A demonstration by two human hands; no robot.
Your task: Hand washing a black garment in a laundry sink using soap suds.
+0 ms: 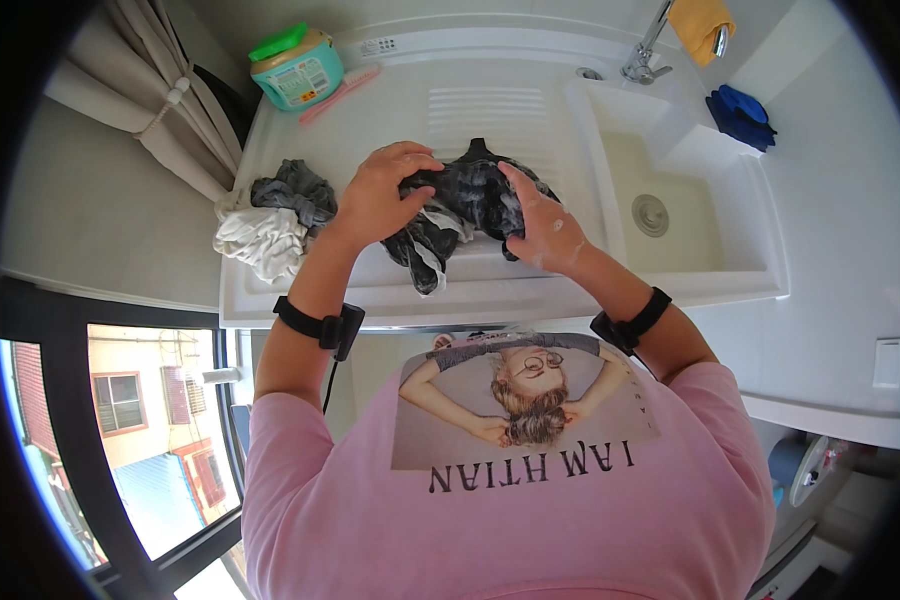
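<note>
A wet black garment (465, 190) with white soap suds lies bunched on the ribbed washboard area (485, 105) of a white laundry sink. My left hand (385, 195) holds its left side, the fingers curved over the cloth and the thumb beneath them. On the right side my right hand (548, 228) grips the same cloth, thumb toward me and suds on its back. A sudsy fold of the garment hangs down toward the front edge between my hands. Its exact kind cannot be made out in this bundle.
Grey cloth (295, 192) and white cloth (260, 238) lie heaped at the left. Behind them are a pink brush (340, 93) and a teal tub with a green lid (298, 75). The basin (670, 245) and faucet (645, 65) are at right, beside blue cloths (740, 115).
</note>
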